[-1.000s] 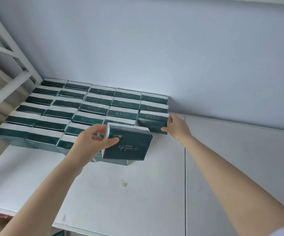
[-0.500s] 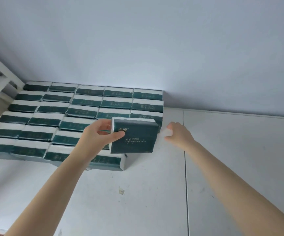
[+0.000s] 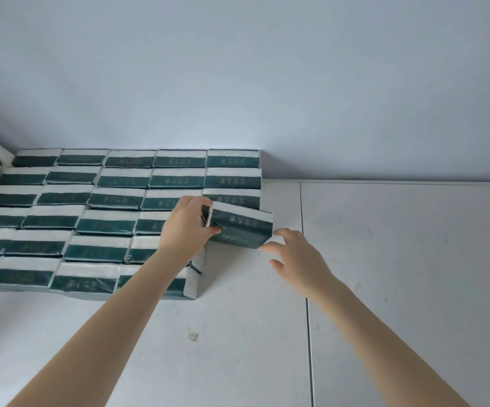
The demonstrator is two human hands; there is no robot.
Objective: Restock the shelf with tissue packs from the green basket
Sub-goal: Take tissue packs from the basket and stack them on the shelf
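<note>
**Operator:** Where's the pack right now?

**Annotator:** The tissue pack (image 3: 242, 230) is at the right edge of the block of stocked packs (image 3: 114, 201), just in front of the third row from the block's back. It's tilted, top edge leaning toward that row. Your left hand (image 3: 189, 227) grips its left end, thumb on the front face, fingers curled behind. Can't tell if the lower edge touches the shelf (image 3: 399, 274).

**Operator:** And my right?

**Annotator:** Your right hand (image 3: 299, 258) holds nothing. Fingers are spread, index tip at the pack's lower right corner. Touching or just short of it, can't tell.

**Operator:** What goes wrong from here?

**Annotator:** Three things, I'd judge.
- You let go while it's tilted, and it flops forward away from the block.
- It sticks out slightly past the block's right edge, so that column ends up crooked unless your right hand squares it.
- Your left forearm (image 3: 138, 292) lies over the block's front rows. Drag it back low and you knock those packs out of line.

The wrap also looks soft, so squeeze hard and it likely dents.

**Operator:** Basket?

**Annotator:** The green basket isn't in view, so can't say how many are left.
</note>
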